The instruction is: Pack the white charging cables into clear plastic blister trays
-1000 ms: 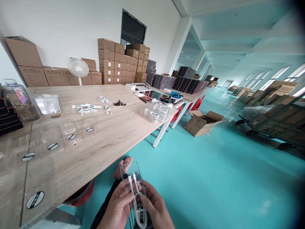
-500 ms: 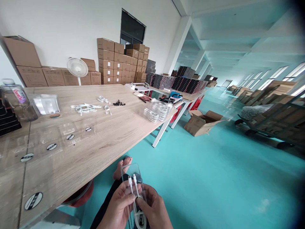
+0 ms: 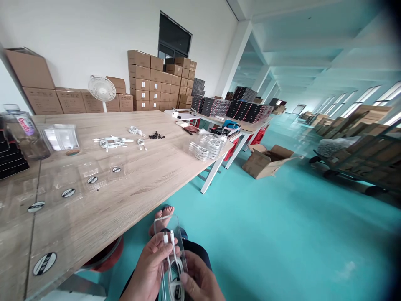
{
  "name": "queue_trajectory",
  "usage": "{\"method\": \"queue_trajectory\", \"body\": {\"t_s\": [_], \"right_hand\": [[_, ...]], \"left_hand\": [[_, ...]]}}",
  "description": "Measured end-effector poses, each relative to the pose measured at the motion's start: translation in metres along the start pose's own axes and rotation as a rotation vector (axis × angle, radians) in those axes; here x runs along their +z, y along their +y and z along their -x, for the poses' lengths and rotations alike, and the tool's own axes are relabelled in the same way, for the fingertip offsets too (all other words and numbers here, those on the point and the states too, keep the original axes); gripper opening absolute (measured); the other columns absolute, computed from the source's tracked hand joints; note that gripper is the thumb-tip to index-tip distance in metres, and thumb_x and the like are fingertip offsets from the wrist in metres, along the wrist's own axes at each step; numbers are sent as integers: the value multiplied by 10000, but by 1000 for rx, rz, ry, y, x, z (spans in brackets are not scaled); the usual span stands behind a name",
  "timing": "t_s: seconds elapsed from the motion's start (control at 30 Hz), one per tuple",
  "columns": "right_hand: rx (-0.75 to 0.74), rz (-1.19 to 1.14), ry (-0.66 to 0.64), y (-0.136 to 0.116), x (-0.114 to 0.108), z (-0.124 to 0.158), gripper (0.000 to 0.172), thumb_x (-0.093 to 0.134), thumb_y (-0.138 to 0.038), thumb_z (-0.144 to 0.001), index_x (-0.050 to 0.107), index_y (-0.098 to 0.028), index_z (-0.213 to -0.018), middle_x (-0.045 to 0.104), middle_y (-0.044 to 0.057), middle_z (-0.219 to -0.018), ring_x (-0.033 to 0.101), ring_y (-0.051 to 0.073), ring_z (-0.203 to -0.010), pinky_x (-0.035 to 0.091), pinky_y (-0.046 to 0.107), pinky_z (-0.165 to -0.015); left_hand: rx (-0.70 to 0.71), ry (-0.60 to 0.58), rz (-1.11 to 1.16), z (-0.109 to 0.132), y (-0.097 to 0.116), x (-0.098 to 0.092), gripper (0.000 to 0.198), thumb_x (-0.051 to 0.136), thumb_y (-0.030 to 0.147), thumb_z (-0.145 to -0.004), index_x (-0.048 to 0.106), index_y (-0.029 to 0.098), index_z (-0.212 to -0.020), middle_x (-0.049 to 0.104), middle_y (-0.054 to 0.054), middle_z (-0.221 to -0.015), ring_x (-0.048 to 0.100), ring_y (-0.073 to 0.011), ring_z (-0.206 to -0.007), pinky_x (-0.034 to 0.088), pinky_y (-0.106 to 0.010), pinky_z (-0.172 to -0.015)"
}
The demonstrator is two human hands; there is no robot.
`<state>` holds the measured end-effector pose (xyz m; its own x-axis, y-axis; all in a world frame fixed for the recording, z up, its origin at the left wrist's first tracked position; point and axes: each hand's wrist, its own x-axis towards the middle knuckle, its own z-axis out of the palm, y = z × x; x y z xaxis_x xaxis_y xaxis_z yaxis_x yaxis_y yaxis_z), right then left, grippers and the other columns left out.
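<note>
Over my lap, below the table edge, is a clear plastic tray with a coiled white charging cable lying in it. The cable's two plugs point away from me, side by side. My left hand grips the tray's left side, its thumb pressed across the cable just below the plugs. Around the right side is my right hand, its thumb near the coil and its other fingers mostly hidden behind the tray. Part of a dark label shows within the coil.
On the wooden table lie several clear trays with oval black-and-white labels, loose white cables and small black pieces. Packed cables sit at its right edge. An open carton and a loaded cart stand on the floor.
The tray and cable have shifted slightly left and tilted. My right thumb has moved down from the upper part of the coil toward its right side.
</note>
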<state>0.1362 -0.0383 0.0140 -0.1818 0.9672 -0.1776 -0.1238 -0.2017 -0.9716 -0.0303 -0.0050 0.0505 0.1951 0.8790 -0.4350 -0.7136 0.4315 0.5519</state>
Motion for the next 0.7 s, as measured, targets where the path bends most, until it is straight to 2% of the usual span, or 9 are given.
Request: {"method": "queue_trajectory", "body": {"t_s": [0.07,0.13,0.2,0.3,0.37,0.43,0.5,0.57,0.7], "right_hand": [[-45,116,174,-15,0,-3,637,741,-599,-770,619,-224,-1270,688,92,-1046,654,271,-987,536,381,-868],[-63,173,259,-28,4,-7,659,707,-606,-796,586,-217,-1314,668,111,-1110,648,284,-1028,547,395,-882],[-71,188,238,-36,10,-13,662,680,-591,-821,564,-201,-1343,662,110,-1104,653,276,-1002,559,393,-854],[-74,215,202,-37,17,-21,611,632,-517,-870,550,-172,-1367,661,104,-1075,657,254,-943,570,376,-804],[-104,310,262,-34,19,-23,591,604,-468,-892,518,-191,-1407,638,107,-1111,651,249,-923,578,368,-757],[-194,496,319,-33,18,-22,561,596,-421,-906,497,-256,-1434,598,105,-1181,633,258,-962,578,380,-766],[-332,705,285,-35,16,-18,487,578,-366,-931,522,-338,-1414,566,88,-1217,602,267,-1044,564,404,-850],[-463,846,187,-37,13,-15,427,529,-317,-971,543,-388,-1392,551,77,-1206,583,258,-1078,547,410,-902],[-605,948,64,-38,7,-11,408,465,-302,-1014,528,-384,-1409,529,76,-1137,599,220,-970,563,367,-818]], "left_hand": [[-13,-7,-25,2,-6,0,302,908,292,-613,757,191,-854,752,-30,-854,697,-182,-779,522,-281,-730],[-13,-22,-19,3,-11,1,333,921,287,-581,764,185,-856,750,-30,-790,682,-168,-705,516,-279,-701],[-6,-58,10,4,-15,3,359,922,277,-567,772,171,-875,752,-49,-764,679,-179,-682,516,-297,-701],[-9,-128,39,4,-18,5,374,903,266,-586,781,156,-921,772,-92,-838,700,-219,-736,517,-326,-724],[-12,-116,56,2,-18,4,349,897,253,-590,785,162,-907,776,-88,-856,700,-218,-731,513,-329,-725],[-18,-71,66,1,-19,1,310,901,232,-577,784,166,-856,763,-62,-777,678,-190,-665,497,-312,-688],[-41,-46,70,0,-20,-3,277,898,204,-572,776,161,-818,737,-44,-707,655,-169,-625,476,-294,-660],[-84,-77,78,0,-20,-6,259,877,185,-596,770,150,-829,727,-51,-711,657,-171,-645,473,-294,-670],[-207,-260,169,4,-17,-7,274,821,149,-653,753,130,-917,713,-76,-791,657,-168,-720,483,-297,-733]]}}
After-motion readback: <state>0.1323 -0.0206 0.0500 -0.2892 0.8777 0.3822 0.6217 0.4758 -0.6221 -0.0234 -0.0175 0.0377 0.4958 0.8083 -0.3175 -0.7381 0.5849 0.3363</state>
